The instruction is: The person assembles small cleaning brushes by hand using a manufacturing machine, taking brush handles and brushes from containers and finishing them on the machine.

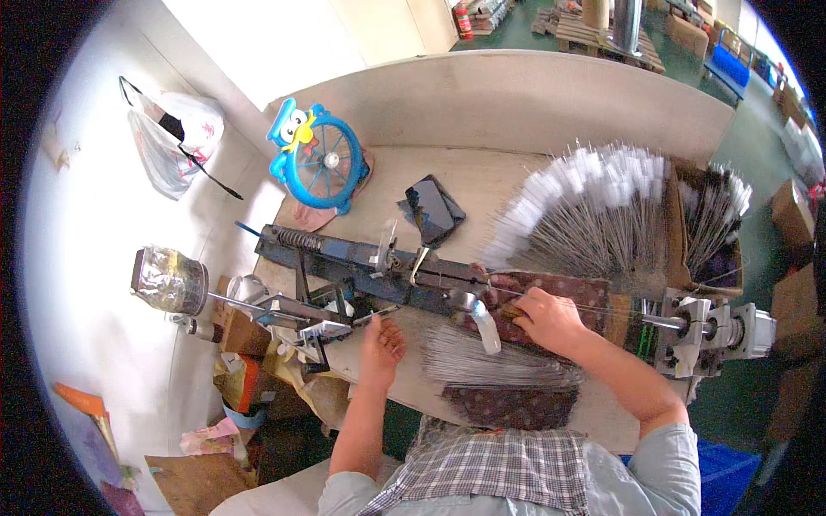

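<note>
Wires (495,359), thin, straight, silvery-grey, near right hand (549,321) and left hand (380,351), both grips curled, contents unclear

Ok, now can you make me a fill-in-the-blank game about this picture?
1. The round fan with the cartoon figure is mostly ____.
2. The fire extinguisher at the back is ____.
3. The left hand is farther from the white-tipped brushes than the ____ hand is.
4. In the picture, the fan is to the ____ of those brushes.

Missing words: blue; red; right; left.
</note>
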Tool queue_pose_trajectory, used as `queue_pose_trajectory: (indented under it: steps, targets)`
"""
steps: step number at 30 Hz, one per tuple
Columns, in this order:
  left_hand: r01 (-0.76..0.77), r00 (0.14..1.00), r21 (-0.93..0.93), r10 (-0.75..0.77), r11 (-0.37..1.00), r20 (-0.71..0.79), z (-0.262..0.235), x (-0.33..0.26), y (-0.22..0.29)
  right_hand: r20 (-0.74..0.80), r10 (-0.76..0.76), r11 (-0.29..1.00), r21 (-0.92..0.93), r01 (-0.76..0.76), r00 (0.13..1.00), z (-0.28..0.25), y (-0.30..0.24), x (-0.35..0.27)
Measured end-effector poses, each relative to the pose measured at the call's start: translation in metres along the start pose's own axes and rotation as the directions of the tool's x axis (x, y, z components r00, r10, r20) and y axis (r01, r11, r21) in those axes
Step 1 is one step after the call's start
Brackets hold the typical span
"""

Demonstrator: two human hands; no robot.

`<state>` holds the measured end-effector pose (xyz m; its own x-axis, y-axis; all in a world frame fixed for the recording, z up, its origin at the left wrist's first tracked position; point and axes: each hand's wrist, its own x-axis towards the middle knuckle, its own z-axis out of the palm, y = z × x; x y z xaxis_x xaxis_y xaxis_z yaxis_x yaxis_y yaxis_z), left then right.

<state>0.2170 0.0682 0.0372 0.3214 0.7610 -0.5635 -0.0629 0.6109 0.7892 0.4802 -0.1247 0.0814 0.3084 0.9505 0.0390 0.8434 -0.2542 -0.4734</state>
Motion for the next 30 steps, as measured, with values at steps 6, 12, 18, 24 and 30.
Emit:
queue_pose_trajectory:
  steps: [6,12,18,24,30]
  targets:
    - [0.083,0.994,-0.147,-0.071,0.986,0.082,-0.019,0.009,0.015,0.091,-0.126,0.985,-0.111,0.135,0.988,-0.014,-0.005,-0.013]
    - [0.075,0.997,-0.217,-0.075,0.973,0.009,-0.009,0.006,0.014,0.059,-0.185,0.980,-0.062,0.189,0.981,-0.029,-0.003,-0.031]
    - [-0.067,0.994,-0.213,0.048,0.975,-0.097,0.002,0.004,0.002,-0.111,-0.127,0.986,0.092,0.138,0.986,-0.069,-0.018,-0.036]
    - [-0.217,0.955,0.104,0.189,0.971,0.230,0.087,-0.078,-0.022,-0.330,-0.031,0.981,0.173,0.093,0.944,-0.090,0.002,-0.028]
    - [-0.166,0.846,0.023,0.130,0.986,0.518,0.188,-0.086,-0.049,-0.286,0.071,0.945,0.325,0.027,0.956,-0.088,0.021,-0.039]
